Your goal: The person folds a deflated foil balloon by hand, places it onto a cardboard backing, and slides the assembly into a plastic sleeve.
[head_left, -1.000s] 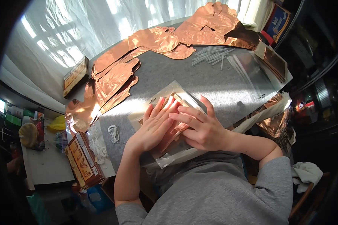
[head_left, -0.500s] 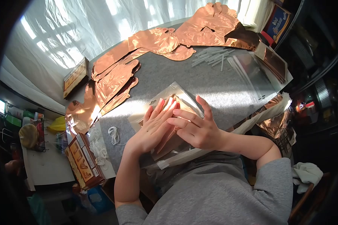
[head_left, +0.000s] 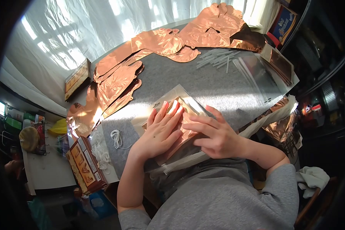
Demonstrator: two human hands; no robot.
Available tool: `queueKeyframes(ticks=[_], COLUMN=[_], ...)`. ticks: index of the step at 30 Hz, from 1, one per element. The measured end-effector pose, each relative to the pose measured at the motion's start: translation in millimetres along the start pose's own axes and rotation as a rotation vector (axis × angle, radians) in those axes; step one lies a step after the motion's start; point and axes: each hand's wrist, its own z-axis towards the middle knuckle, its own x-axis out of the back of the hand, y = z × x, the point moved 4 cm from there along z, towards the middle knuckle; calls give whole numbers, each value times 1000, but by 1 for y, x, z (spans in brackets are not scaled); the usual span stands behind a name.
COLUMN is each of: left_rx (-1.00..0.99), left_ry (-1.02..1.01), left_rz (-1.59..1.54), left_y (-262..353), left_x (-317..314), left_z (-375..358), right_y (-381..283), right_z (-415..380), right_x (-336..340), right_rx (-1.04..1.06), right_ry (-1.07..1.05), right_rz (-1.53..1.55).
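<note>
My left hand [head_left: 160,132] lies flat with fingers stretched out over a folded rose-gold foil balloon [head_left: 187,135]. Under the foil is a clear plastic bag [head_left: 179,90] with a hang hole at its upper left corner. Just to the right, my right hand [head_left: 217,135] has its fingers apart and slightly bent, its fingertips close over the foil's right side. Part of the foil is hidden beneath my left palm. A coil of white string [head_left: 117,138] rests on the grey felt table cover to the left of my left wrist.
Flat rose-gold foil balloons [head_left: 157,42] line the table's far and left edges. Clear straws [head_left: 218,56] and zip bags [head_left: 253,78] lie at the back right. Printed "FALL" packages [head_left: 84,165] stand at the left, beside tangled white string [head_left: 99,149].
My right hand has moved right and slightly down, away from my left fingers, uncovering more of the foil. My left hand has flattened onto the foil.
</note>
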Motion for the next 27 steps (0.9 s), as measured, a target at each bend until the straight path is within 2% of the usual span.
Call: queueKeyframes(ticks=[2,3,5,8,9,10,13,17,20,23,27], left_rx=[-11,-23,-38,-50,-58,-66,-99,-73,-90,122,209], left_ry=[10,23,35,55,54,53,95,113,226,249,270], left_rz=[21,59,96,187,210,233,225,136,87,306,208], left_y=[2,3,4,2,-1,-4,-6,5,23,29,23], left_x=[0,-1,-2,-6,-8,-10,-13,-4,15,6,-18], left_z=[0,-1,-1,-1,-1,-1,-2,-4,-15,-41,-62], right_y=[5,5,10,3,6,9,15,16,20,18,14], right_z=[-6,-2,9,27,22,16,4,2,1,2,0], right_x=[12,17,24,13,-3,-16,-38,-34,-38,-38,-37], right_rx=[-8,-8,-138,-160,-117,-117,-121,-121,-97,-125,-122], right_ry=[-9,-12,45,0,-128,-127,-327,-355,-348,-357,-321], right_rz=[269,270,395,202,16,15,-102,-85,-56,-83,-54])
